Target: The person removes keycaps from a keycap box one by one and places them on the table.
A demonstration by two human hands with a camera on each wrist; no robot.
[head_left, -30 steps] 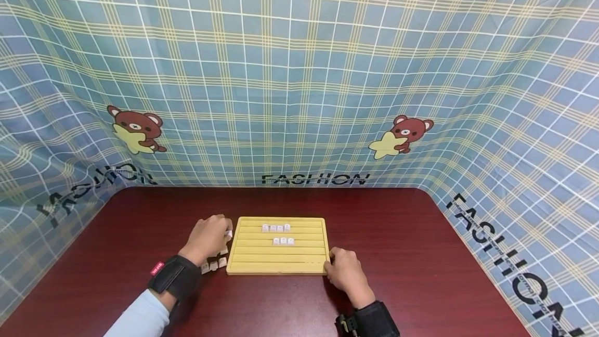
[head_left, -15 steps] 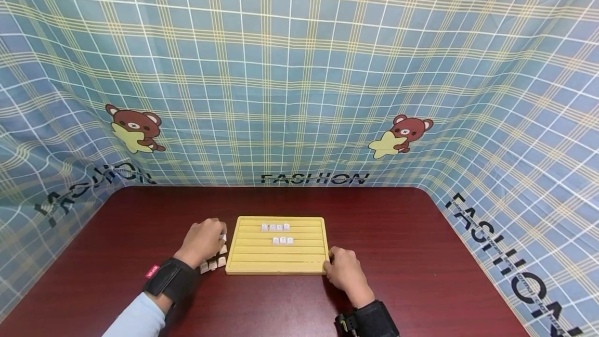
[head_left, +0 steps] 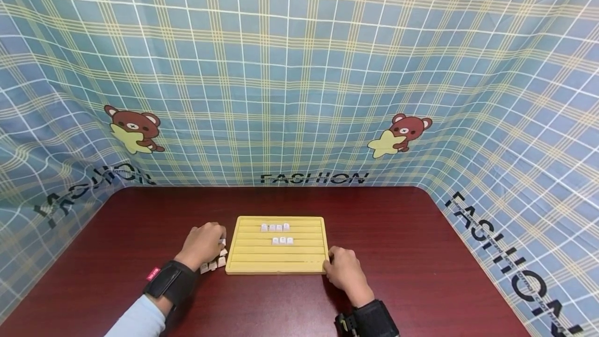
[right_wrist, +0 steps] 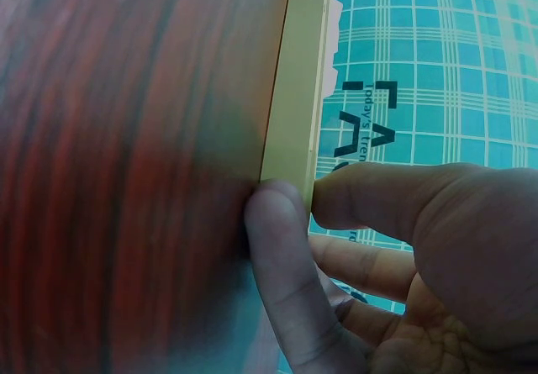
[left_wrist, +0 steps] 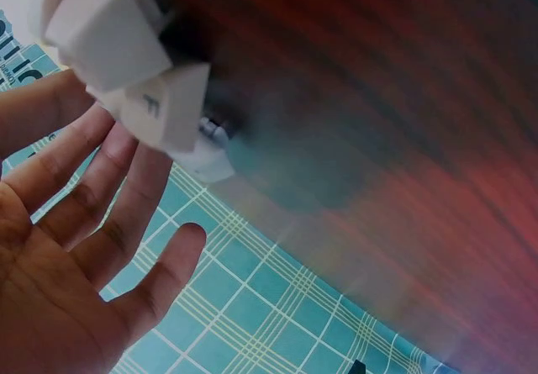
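Note:
A yellow ridged tray (head_left: 259, 266) lies on the table with white keycaps (head_left: 283, 241) standing in two short rows. My right hand (head_left: 346, 274) grips its near right corner; in the right wrist view a fingertip (right_wrist: 277, 206) presses the tray's front edge (right_wrist: 294, 88) and another finger lies against its other side. Left of the tray my left hand (head_left: 201, 245) reaches down over a cluster of loose keycaps (head_left: 221, 261). In the left wrist view a keycap marked F (left_wrist: 160, 109) and a blank-looking one hide its fingertips, so I cannot tell whether they pinch one.
The dark red wooden table (head_left: 412, 254) spreads round the tray on all sides. A blue checked cloth (head_left: 290, 92) with printed bears hangs behind it and along both sides. Black bands (head_left: 173, 282) circle both wrists.
My left hand has shifted slightly towards me and left among the loose keycaps, with a white keycap at its fingertips shifting along. The right hand and tray keep their places.

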